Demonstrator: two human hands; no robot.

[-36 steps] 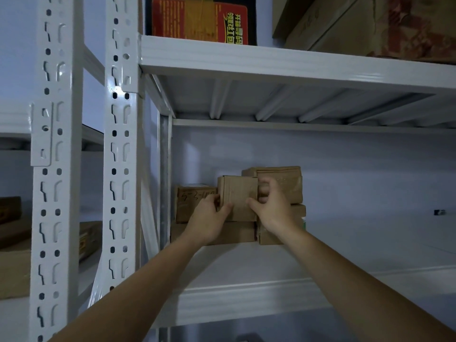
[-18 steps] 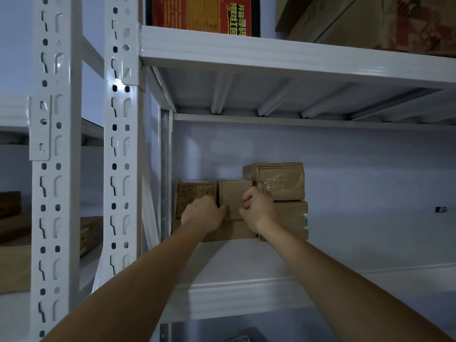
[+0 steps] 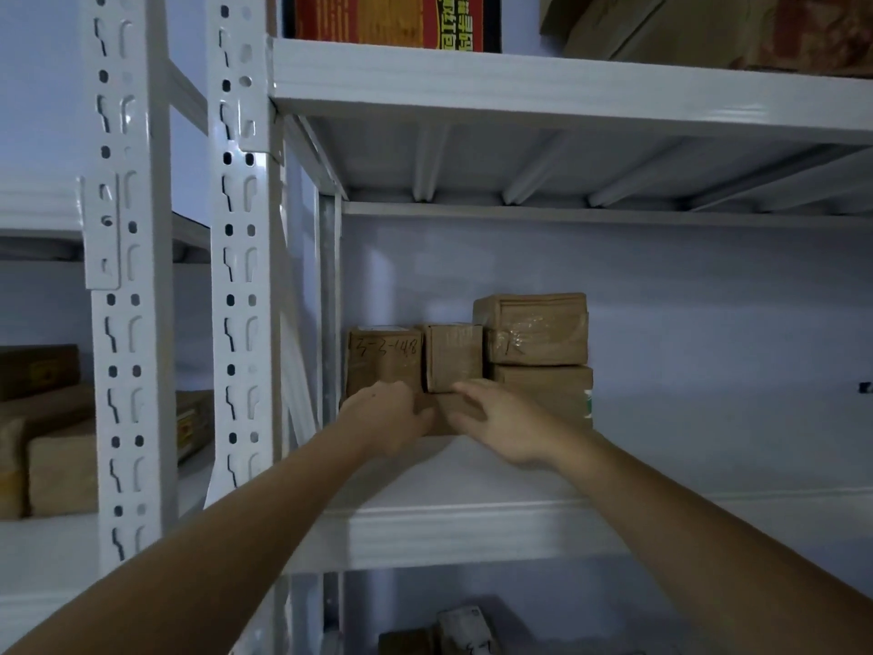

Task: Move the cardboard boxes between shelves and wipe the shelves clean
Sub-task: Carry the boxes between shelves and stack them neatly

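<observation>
We see a small stack of cardboard boxes at the back left corner of the white shelf (image 3: 453, 527). On the upper layer, a box with handwriting (image 3: 383, 359) stands at the left, a narrow box (image 3: 454, 356) sits just beside it, and a taped box (image 3: 536, 329) rests higher at the right on another brown box (image 3: 548, 394). A flat box (image 3: 441, 416) lies under the first two. Our left hand (image 3: 385, 418) reaches in front of the written box with fingers curled; we cannot tell whether it grips anything. Our right hand (image 3: 500, 425) is spread loosely, fingers relaxed, just in front of the flat box and holding nothing. The two hands are close together but apart. A red printed box (image 3: 392, 18) stands on the shelf above, and more brown boxes (image 3: 56, 446) lie on the rack to the left.
</observation>
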